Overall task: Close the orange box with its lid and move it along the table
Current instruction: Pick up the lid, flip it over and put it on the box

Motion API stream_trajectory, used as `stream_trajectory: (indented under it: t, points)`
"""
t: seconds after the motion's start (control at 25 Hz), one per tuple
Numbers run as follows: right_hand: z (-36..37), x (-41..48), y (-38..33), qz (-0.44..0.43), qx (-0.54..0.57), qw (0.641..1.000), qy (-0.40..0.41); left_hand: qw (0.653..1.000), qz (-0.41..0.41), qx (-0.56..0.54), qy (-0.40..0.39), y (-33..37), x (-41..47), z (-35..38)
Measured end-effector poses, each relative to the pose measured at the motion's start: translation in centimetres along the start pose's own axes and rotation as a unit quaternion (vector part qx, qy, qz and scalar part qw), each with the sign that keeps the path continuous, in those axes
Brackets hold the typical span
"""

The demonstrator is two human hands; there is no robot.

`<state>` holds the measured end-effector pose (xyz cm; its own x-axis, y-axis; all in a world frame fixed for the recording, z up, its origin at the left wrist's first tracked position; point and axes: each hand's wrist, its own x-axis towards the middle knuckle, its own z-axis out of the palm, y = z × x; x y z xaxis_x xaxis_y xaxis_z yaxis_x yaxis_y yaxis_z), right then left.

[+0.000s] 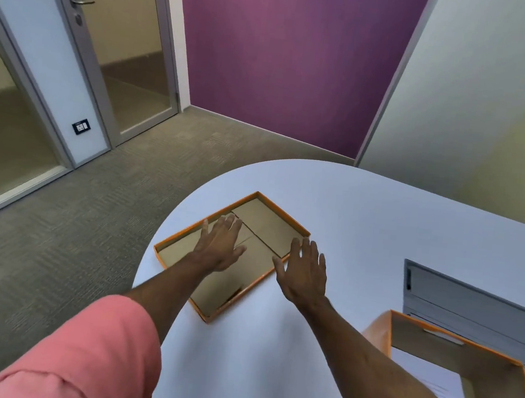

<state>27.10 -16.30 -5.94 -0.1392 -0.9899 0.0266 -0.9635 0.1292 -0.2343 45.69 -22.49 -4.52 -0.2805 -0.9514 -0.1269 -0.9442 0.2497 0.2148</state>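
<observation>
Reaching for the lid, box not closed yet

The lid (263, 228) lies upside down near the tabletop (366, 216) edge; the orange box (471, 360) sits open, well apart to the right. Left hand (220, 246) and right hand (305, 271) hover over the lid, fingers spread, holding nothing. Next up, probably: grab both long edges, flip it, carry it over.

The left hand (221, 243), fingers spread, is over the shallow orange cardboard lid (271, 222), which lies upside down on the white rounded table (366, 216). The right hand (303, 271), also spread, is at the lid's right edge. The open orange cardboard box (464, 359) stands to the right of the right forearm.
</observation>
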Motion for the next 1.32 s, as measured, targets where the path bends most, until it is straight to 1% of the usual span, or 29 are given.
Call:
stream_trajectory:
  t: [0.24,0.36,0.48,0.6,0.8,0.92,1.0,1.2,1.32]
  points:
    - [5.4,4.7,-3.5,0.061,-0.001,0.997,-0.048,0.999,-0.013,-0.004,-0.039,-6.4,7.5,2.5]
    - [7.8,6.2,-4.2,0.118,0.020,0.991,-0.066,0.998,-0.015,-0.004,-0.063,-8.7,10.7,4.5]
    - [9.8,7.0,-4.2,0.181,0.016,0.979,-0.097,0.996,-0.027,-0.008,-0.087,-10.2,13.0,6.3]
    - [11.1,7.8,-3.8,0.247,0.070,0.958,-0.129,0.992,-0.056,-0.022,-0.115,-11.1,14.7,7.2]
    - [13.0,9.0,-3.7,0.289,0.120,0.936,-0.161,0.983,-0.100,-0.060,-0.142,-11.9,15.7,8.3]
    - [13.4,9.2,-3.8,0.318,0.151,0.922,-0.161,0.983,-0.107,-0.080,-0.125,-11.7,15.9,8.0]
    - [13.1,9.0,-3.6,0.333,0.172,0.917,-0.135,0.984,-0.114,-0.095,-0.095,-11.5,16.0,7.5]
    - [10.5,9.0,-2.7,0.300,0.158,0.937,-0.084,0.979,-0.147,-0.137,-0.036,-10.2,15.6,5.9]
    - [7.5,9.3,-1.1,0.287,0.176,0.941,-0.041,0.979,-0.143,-0.143,-0.001,-8.6,15.2,4.0]
